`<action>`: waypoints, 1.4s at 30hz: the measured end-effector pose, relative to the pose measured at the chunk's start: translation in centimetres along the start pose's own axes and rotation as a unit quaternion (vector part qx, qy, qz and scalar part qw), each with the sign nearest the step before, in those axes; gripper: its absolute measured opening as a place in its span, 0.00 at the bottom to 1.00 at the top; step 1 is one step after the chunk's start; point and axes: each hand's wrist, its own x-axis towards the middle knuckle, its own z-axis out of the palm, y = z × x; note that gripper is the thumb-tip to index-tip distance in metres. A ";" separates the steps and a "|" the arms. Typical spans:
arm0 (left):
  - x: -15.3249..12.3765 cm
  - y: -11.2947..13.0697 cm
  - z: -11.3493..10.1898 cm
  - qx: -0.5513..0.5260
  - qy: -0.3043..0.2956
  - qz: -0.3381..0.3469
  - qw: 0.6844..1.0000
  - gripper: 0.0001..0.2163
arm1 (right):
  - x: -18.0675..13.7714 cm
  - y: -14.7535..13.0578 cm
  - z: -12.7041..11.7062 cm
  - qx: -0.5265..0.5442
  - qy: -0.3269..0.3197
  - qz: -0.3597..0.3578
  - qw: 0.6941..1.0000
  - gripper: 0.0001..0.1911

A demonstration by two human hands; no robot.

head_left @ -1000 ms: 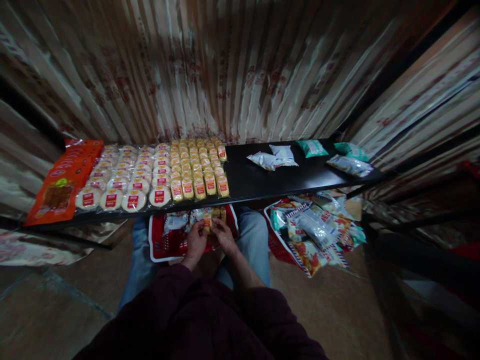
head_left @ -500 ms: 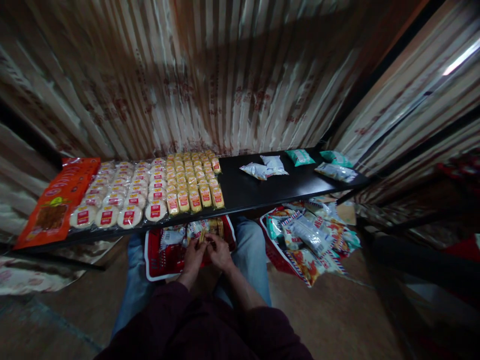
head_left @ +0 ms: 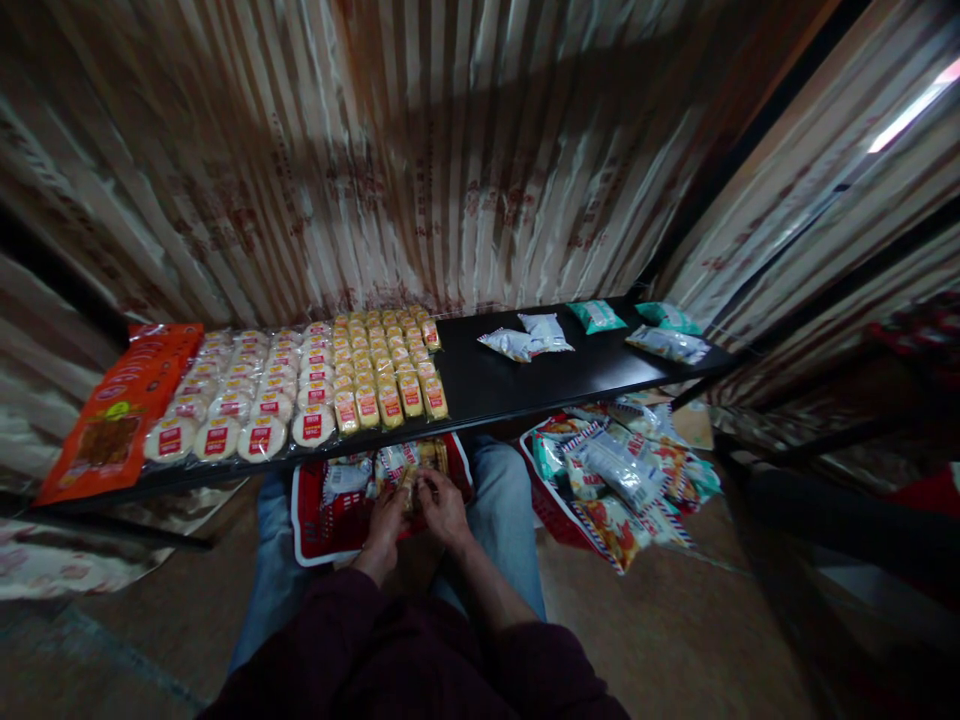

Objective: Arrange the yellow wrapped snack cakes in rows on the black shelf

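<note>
Pinching yellow packet (head_left: 409, 485) with left hand (head_left: 386, 522) and right hand (head_left: 444, 510), both closed on it, over red basket (head_left: 324, 530); hold level, grip light.

Dark maroon sleeves, blue jeans

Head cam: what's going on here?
A seated person has a red basket on the lap. The left hand and right hand meet over it, pinching a small yellow packet between them. In front, a black shelf carries orange packs at the left, then round cakes and yellow bars in tidy rows, with a few loose bags to the right. A second basket, heaped with snack bags, sits on the floor at the right.
</note>
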 end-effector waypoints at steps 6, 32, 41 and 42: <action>-0.6 0.5 0.2 -0.026 -0.002 -0.012 1.000 0.15 | 0.1 -0.5 -0.3 0.030 0.023 0.013 0.999 0.12; -0.5 0.6 0.8 -0.239 -0.087 -0.121 0.959 0.10 | -0.4 -0.6 -0.4 0.182 0.034 0.060 0.981 0.13; 0.0 0.5 0.3 -0.294 -0.079 -0.153 0.940 0.11 | -0.4 -0.4 -0.3 0.202 0.029 0.061 0.977 0.13; 0.0 0.6 0.3 -0.295 -0.080 -0.157 0.939 0.11 | -0.4 -0.5 -0.3 0.202 0.028 0.061 0.977 0.13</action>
